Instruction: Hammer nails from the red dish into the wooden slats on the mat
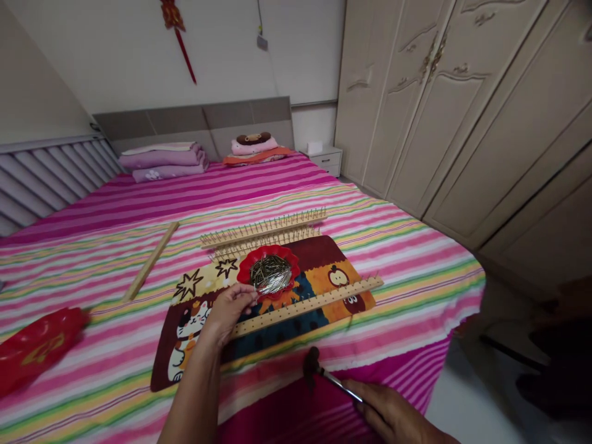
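Note:
My left hand (234,303) is closed in a pinch at the near left edge of a red scalloped bowl (242,271). A thin, shiny nail seems to be between its fingertips; it is small and partly hidden. The bowl holds a heap of loose nails (272,273). In my right hand (393,410) is a hammer (335,383), gripped by its dark handle, head pointing up and left. Between the hands a wooden strip (305,306) lies slantwise on a patterned mat (324,246), with rows of dark dots and some nails standing at its right end.
Behind the bowl lie wooden strips (263,231) bristling with upright nails. A plain wooden strip (152,262) rests to the left, with a red tray (41,348) nearer me. Everything lies on a striped bed cover (416,265). Folded bedding (166,161) sits by the headboard; wardrobes (393,105) stand right.

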Tool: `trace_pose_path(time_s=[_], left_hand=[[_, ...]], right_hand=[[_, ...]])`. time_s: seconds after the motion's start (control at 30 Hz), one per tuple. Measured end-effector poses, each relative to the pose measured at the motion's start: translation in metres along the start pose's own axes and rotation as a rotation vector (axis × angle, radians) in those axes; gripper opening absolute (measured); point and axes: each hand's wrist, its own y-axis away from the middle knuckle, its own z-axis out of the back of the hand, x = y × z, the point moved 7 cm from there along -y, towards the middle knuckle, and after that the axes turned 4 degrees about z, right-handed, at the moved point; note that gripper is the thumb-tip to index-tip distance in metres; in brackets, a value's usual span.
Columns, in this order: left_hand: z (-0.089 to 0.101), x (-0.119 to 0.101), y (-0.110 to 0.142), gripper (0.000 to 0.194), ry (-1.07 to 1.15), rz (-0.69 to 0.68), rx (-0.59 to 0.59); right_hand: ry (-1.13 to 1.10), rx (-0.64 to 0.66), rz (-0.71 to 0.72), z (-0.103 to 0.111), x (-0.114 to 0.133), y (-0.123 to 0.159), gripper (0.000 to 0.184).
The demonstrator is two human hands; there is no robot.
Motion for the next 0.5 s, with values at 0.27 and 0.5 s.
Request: trace_pose_path(time_s=[0.27, 0.5], left_hand=[[0.016, 0.029, 0.022, 0.044, 0.236, 0.088, -0.099], [0.025, 0.050, 0.033, 0.034, 0.250, 0.159, -0.103]], right_hand=[[0.057, 0.058, -0.019, -0.005, -0.003, 0.001, 0.040], [0.074, 0.061, -0.019, -0.005, -0.003, 0.001, 0.039]])
